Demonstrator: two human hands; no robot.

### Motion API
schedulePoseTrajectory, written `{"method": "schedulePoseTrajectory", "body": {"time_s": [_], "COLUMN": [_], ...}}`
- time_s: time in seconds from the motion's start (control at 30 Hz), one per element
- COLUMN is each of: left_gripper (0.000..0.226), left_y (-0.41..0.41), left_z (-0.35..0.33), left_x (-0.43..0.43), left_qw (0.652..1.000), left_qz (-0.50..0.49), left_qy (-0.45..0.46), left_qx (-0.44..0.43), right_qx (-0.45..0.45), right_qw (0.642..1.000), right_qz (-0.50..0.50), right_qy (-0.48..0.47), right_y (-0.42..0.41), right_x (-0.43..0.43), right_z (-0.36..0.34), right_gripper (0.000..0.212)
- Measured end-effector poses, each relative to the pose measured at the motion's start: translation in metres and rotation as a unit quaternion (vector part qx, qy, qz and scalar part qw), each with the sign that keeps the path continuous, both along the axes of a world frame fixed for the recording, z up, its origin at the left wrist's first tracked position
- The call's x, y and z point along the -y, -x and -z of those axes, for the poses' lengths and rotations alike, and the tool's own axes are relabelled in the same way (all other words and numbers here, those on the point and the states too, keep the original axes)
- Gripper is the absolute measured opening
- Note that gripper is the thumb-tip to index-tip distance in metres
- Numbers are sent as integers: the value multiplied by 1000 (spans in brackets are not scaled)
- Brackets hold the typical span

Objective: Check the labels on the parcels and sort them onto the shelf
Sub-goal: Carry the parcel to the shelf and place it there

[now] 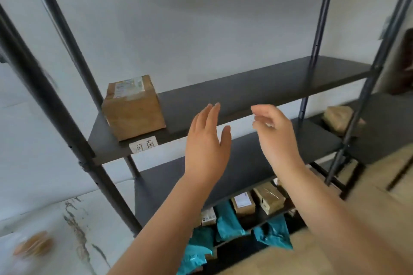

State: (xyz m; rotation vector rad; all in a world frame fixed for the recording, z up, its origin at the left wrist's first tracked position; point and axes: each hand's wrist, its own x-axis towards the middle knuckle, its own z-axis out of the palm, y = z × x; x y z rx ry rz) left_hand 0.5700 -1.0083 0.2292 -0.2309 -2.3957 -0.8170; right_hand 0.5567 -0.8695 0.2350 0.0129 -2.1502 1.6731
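Parcels are split between two levels. One box (pixel 134 107) sits at the left end of the upper board (pixel 257 87), its printed label facing up, just above a handwritten tag (pixel 144 144) stuck to the board's front edge. That looks like the only parcel sorted so far; the remainder of that board is bare, and so is the middle board (pixel 279 152) below it.

Most of the work seems left. On the bottom board (pixel 266 219) lie several small boxes (pixel 243 202) with labels and at least three teal bags (pixel 228 219), jumbled together and near the floor. A wrapped parcel (pixel 339 119) rests on a neighbouring shelf to the right; whether it is already placed I cannot tell.

Both hands are empty and raised in front of the upper board. The left hand (pixel 206 143) is flat, fingers straight and spread, touching nothing. The right hand (pixel 272 131) has loosely curled fingers, blurred, with nothing between them.

Judging from this, the next step would be to reach down to the bottom pile, pick one parcel, read its label and match it to a tag. Only one tag is visible, and its writing is partly cut off.
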Motion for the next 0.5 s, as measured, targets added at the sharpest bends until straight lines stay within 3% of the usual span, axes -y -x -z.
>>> {"method": "schedulePoseTrajectory", "body": {"time_s": [0.23,0.5], "left_gripper": [62,72], "left_y": [12,16], "left_z": [27,50], "left_x": [-140,-318], "left_qw": [979,941], "left_qz": [163,237], "left_qy": [40,67], "left_qx": [113,232], "right_qx": [64,139], "right_qw": [989,970], "right_qz": [121,184], "right_qy": [-52,-77], "right_y": [-27,-49], "right_x": [-159,-338], "right_z": [43,75], "right_gripper": [29,31]}}
